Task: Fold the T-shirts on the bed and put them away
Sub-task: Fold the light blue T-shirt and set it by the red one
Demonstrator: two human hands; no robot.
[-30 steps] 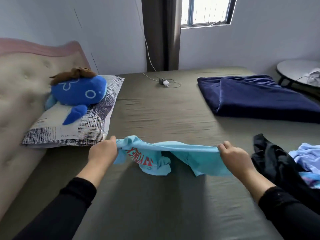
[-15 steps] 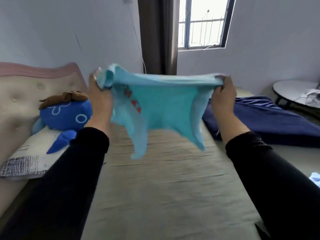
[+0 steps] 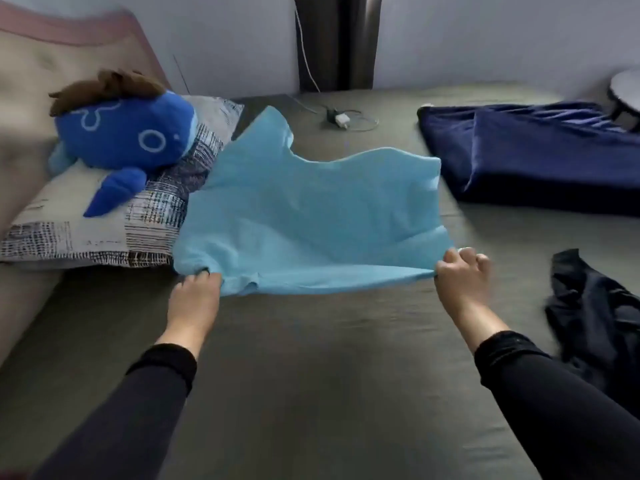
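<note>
Spreading stage only: the light blue T-shirt point(image 3: 311, 216) is held out over the bed point(image 3: 311, 358) at frame centre, its far part billowed and overlapping the pillow point(image 3: 104, 233) edge at left, not yet lying flat. Its near edge is pinched at both corners: left hand point(image 3: 194, 299) fingers clamped on the left corner, right hand point(image 3: 462, 277) fingers curled on the right corner. No fold is made yet, judged from the open shape. A dark garment point(image 3: 595, 313) is bunched at right edge, unfolded; whether it is a T-shirt cannot be told. Nothing is seen put away, so most of the task is judged left.

Bed surface: olive-grey sheet, lightly creased. A blue plush point(image 3: 121, 133) is lying on the pillow at upper left, against a padded headboard point(image 3: 41, 64). A navy blanket point(image 3: 540, 154) is folded at upper right. A charger with cable point(image 3: 341, 119) is lying at top centre, below a dark curtain point(image 3: 337, 39). A round desk point(image 3: 627, 91) edge is seen at far right.
</note>
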